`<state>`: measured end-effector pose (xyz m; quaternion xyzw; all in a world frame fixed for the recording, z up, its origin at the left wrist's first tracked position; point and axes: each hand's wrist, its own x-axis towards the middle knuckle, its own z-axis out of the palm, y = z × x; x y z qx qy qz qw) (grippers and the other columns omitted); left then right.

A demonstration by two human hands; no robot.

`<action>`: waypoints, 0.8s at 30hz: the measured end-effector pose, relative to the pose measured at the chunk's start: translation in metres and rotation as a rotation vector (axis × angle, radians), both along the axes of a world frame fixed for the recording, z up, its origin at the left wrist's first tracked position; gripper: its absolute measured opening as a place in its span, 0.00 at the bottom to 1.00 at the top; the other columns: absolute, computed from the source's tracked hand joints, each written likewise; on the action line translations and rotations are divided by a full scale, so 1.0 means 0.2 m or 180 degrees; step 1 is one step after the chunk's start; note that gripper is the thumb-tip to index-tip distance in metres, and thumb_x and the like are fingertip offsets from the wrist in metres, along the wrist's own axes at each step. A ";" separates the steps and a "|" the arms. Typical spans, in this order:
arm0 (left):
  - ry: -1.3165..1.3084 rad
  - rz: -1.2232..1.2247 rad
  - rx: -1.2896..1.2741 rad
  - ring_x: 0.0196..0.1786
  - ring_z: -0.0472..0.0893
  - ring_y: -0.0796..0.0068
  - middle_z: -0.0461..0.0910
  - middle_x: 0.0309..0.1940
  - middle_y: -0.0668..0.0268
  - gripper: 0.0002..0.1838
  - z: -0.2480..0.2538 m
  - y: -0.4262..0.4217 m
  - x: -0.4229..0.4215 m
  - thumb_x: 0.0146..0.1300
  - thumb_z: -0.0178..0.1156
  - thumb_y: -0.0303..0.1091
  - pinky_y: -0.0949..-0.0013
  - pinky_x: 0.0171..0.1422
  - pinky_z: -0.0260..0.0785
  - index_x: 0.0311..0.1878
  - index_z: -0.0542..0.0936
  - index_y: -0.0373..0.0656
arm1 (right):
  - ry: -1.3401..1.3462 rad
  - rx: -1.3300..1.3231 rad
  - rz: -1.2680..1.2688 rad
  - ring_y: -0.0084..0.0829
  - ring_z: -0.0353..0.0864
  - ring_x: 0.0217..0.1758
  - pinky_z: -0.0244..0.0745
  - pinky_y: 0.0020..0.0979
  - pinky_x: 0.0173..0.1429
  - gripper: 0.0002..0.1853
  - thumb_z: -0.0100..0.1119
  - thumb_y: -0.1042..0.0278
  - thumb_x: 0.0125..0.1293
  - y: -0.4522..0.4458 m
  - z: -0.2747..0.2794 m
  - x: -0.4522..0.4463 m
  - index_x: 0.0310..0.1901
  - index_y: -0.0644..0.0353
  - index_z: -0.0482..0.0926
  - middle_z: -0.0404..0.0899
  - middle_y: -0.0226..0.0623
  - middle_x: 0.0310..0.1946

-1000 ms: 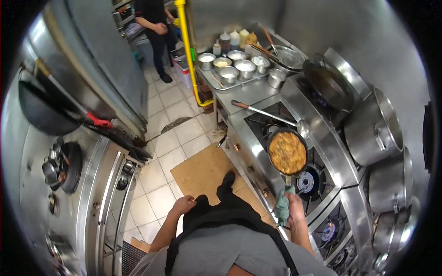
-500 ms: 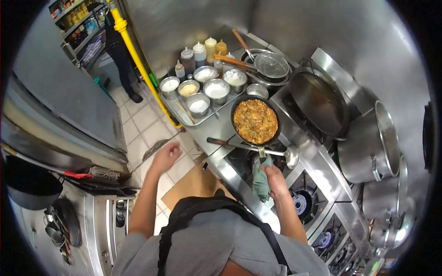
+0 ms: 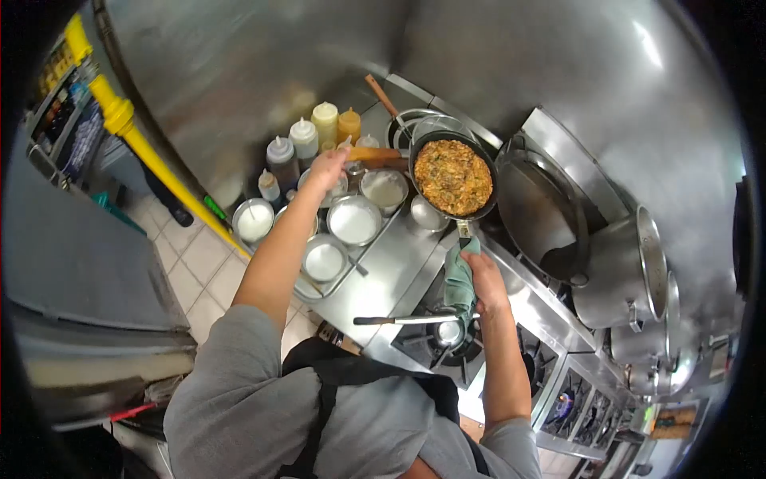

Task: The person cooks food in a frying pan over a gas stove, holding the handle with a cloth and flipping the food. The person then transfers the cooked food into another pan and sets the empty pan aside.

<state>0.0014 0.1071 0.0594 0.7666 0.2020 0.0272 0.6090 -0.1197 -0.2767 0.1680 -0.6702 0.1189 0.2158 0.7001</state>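
My right hand (image 3: 488,281) is closed around a folded green cloth (image 3: 459,279) wrapped over the handle of a black frying pan (image 3: 491,191). The pan is raised above the counter, and a browned, chunky round of food (image 3: 453,177) fills it. At the far end of my outstretched left arm, my left hand (image 3: 329,169) has its fingers closed at the tip of a strainer's wooden handle (image 3: 373,153). The pan covers part of the strainer. Beneath my left hand and forearm stand metal tubs of white contents (image 3: 354,220), partly hidden.
Squeeze bottles (image 3: 325,124) line the back of the tray. A ladle (image 3: 399,320) lies across the burner below the pan. To the right are a large dark wok (image 3: 536,211) and tall stockpots (image 3: 618,279). A flame burns in a front burner (image 3: 563,404). A yellow pipe (image 3: 152,152) runs at left.
My left hand has moved from over the floor up and right to the wooden handle. The frying pan has moved away from me, now overlapping the strainer. The view has shifted.
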 end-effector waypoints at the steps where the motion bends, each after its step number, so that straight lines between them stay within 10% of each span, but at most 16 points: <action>1: 0.0115 -0.0028 -0.0420 0.30 0.75 0.83 0.80 0.35 0.69 0.25 0.03 -0.02 0.01 0.61 0.56 0.58 0.74 0.32 0.64 0.48 0.76 0.45 | -0.0096 -0.0037 -0.0079 0.22 0.75 0.28 0.71 0.25 0.33 0.10 0.53 0.64 0.65 0.03 -0.01 0.06 0.39 0.63 0.77 0.77 0.30 0.28; 11: -0.0054 -0.0400 -0.1638 0.14 0.60 0.86 0.72 0.18 0.72 0.11 0.13 0.04 0.17 0.60 0.56 0.43 0.77 0.17 0.47 0.32 0.75 0.45 | -0.0607 -0.0336 -0.0469 0.23 0.75 0.30 0.69 0.26 0.36 0.10 0.52 0.67 0.64 0.25 -0.05 0.55 0.38 0.65 0.77 0.77 0.30 0.29; 24: 0.0253 -0.0186 -0.1638 0.15 0.62 0.86 0.72 0.19 0.72 0.12 0.25 0.06 0.10 0.62 0.54 0.43 0.77 0.18 0.51 0.34 0.74 0.43 | -0.0557 -0.0932 -0.0553 0.26 0.75 0.28 0.71 0.29 0.34 0.12 0.53 0.64 0.61 0.35 -0.56 1.02 0.38 0.66 0.76 0.77 0.33 0.28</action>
